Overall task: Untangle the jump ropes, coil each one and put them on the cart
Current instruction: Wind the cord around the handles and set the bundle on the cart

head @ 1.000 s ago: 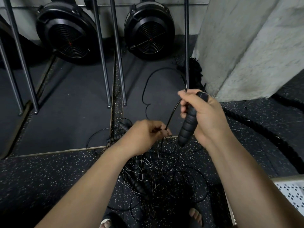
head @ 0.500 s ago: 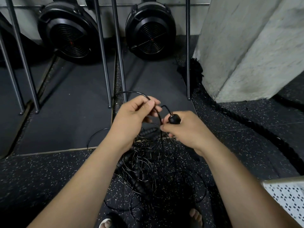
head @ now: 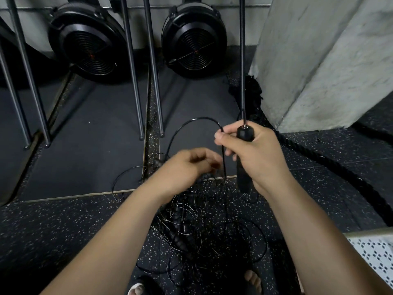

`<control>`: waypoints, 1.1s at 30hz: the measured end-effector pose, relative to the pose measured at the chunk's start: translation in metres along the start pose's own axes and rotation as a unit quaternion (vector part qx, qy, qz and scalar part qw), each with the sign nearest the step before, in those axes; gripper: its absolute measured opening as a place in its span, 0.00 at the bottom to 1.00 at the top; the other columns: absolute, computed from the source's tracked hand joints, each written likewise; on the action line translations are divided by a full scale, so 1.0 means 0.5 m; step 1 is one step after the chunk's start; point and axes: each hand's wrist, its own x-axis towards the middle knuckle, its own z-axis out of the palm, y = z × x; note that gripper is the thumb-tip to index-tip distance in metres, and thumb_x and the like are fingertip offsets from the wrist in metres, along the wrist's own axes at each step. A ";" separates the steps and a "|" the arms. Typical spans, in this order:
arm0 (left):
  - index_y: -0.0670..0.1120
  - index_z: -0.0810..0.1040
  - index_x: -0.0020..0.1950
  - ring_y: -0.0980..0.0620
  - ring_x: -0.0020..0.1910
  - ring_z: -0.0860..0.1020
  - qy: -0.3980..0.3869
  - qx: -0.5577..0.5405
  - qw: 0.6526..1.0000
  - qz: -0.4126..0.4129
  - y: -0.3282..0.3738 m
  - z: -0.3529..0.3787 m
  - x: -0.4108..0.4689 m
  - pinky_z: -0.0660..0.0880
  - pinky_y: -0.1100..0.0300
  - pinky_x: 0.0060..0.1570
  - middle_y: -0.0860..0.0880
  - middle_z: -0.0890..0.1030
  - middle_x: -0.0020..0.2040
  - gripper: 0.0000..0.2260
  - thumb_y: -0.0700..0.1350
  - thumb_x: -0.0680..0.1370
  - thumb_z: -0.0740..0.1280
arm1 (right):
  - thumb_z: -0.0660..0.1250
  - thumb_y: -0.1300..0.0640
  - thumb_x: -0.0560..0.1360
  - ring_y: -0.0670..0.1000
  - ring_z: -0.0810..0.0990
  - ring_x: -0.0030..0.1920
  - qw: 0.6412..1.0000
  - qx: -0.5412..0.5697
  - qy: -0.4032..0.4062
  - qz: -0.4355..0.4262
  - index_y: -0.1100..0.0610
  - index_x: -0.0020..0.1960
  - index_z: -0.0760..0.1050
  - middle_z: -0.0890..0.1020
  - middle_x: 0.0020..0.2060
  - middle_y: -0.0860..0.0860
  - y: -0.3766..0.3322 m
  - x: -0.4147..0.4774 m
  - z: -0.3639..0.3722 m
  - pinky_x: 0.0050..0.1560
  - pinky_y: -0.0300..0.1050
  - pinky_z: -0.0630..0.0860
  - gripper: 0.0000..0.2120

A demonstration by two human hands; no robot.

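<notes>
A tangle of thin black jump ropes (head: 204, 228) with ribbed black handles lies on the speckled floor below my arms. My right hand (head: 255, 154) grips one black handle (head: 244, 165) upright, and its thumb and fingers also pinch a thin cord loop (head: 191, 124) that arches up to the left. My left hand (head: 189, 167) hovers just left of it above the pile, blurred, fingers curled near the hanging cord. Whether it holds the cord I cannot tell.
Two black fan housings (head: 193, 37) and slanted metal bars (head: 153, 67) stand behind on a dark mat. A concrete pillar (head: 319, 60) rises at right, with a thick black battle rope (head: 331, 165) along the floor. A white perforated cart corner (head: 376, 254) shows at lower right.
My right hand rose and now shows the handle upright in its grip. The left hand dropped lower toward the pile. The cord loop grew taller.
</notes>
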 end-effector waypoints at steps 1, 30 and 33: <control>0.46 0.84 0.58 0.51 0.55 0.85 -0.013 0.018 1.000 0.007 -0.009 0.009 0.001 0.78 0.59 0.61 0.51 0.88 0.53 0.10 0.34 0.83 0.67 | 0.79 0.61 0.76 0.49 0.80 0.36 1.000 0.015 0.006 -0.002 0.56 0.48 0.86 0.88 0.42 0.59 -0.003 0.000 -0.002 0.38 0.45 0.75 0.02; 0.43 0.85 0.57 0.54 0.46 0.82 0.171 -0.120 0.973 0.100 0.028 -0.031 -0.001 0.74 0.59 0.46 0.48 0.86 0.48 0.08 0.43 0.86 0.67 | 0.80 0.50 0.75 0.51 0.86 0.38 0.960 -0.260 -0.094 0.051 0.51 0.41 0.83 0.85 0.32 0.47 0.049 0.002 0.018 0.47 0.51 0.82 0.08; 0.43 0.84 0.61 0.51 0.51 0.84 0.189 -0.176 0.962 0.092 0.033 -0.034 -0.002 0.75 0.58 0.49 0.46 0.87 0.53 0.10 0.45 0.87 0.65 | 0.80 0.49 0.75 0.50 0.85 0.38 0.970 -0.237 -0.057 0.021 0.50 0.41 0.84 0.85 0.33 0.46 0.039 0.001 0.018 0.44 0.47 0.79 0.08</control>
